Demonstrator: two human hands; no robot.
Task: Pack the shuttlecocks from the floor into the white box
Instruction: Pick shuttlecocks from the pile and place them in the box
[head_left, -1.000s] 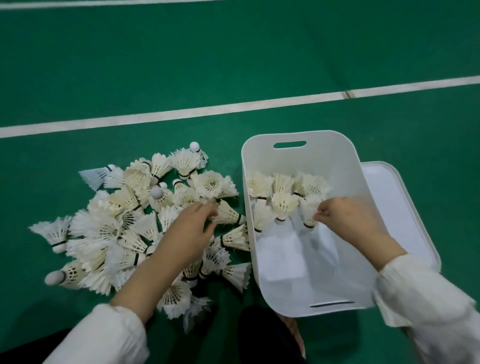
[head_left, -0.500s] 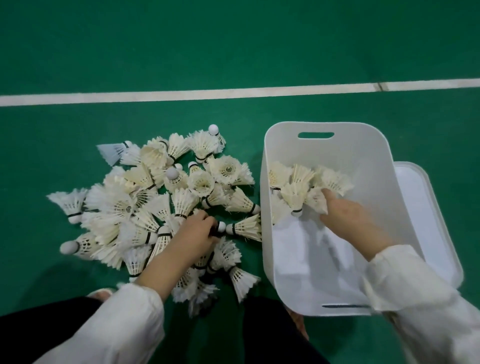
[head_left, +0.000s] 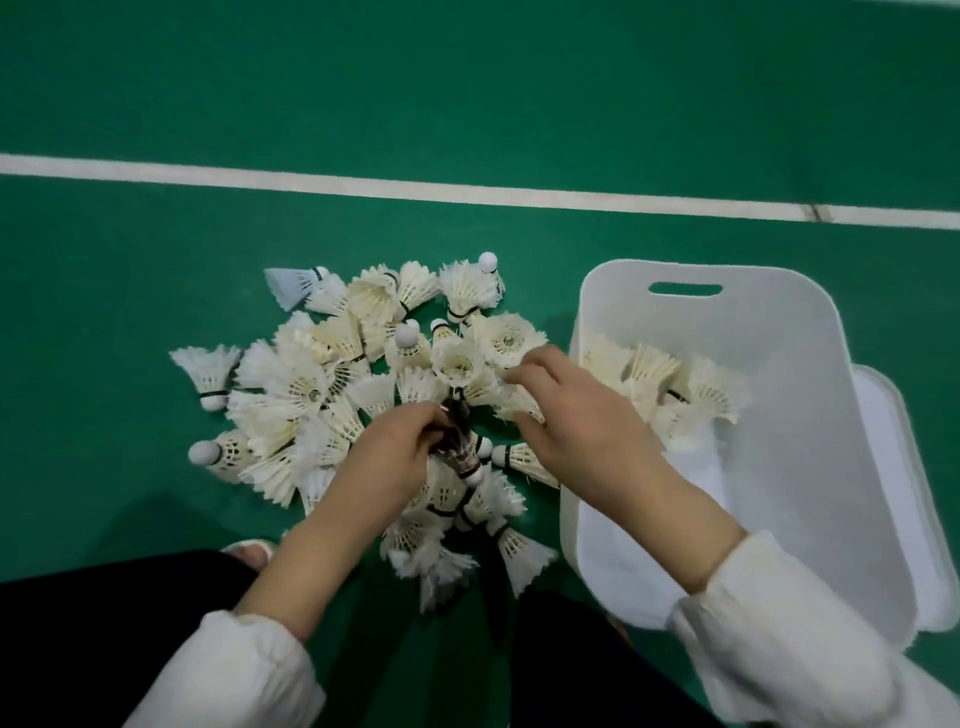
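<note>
Right grip (head_left: 576, 421) was brought back from white box (head_left: 805, 493) to floor pile (head_left: 311, 384) and curled round a shuttlecock (head_left: 511, 402); dark shuttlecock (head_left: 460, 447) was pinched by left grip (head_left: 400, 457). Most were left unpacked.

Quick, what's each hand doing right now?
Left hand: holding a dark shuttlecock.
Right hand: on the pile; whether its grip has closed cannot be told.

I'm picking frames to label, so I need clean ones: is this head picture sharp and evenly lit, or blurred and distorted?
Head view: motion smears the right hand at its fingers and the dark shuttlecock the left hand grips. Head view: the white box is washed out, its walls almost featureless. Head view: the court line bows from the wide lens; the shuttlecock pile is fairly sharp.
</note>
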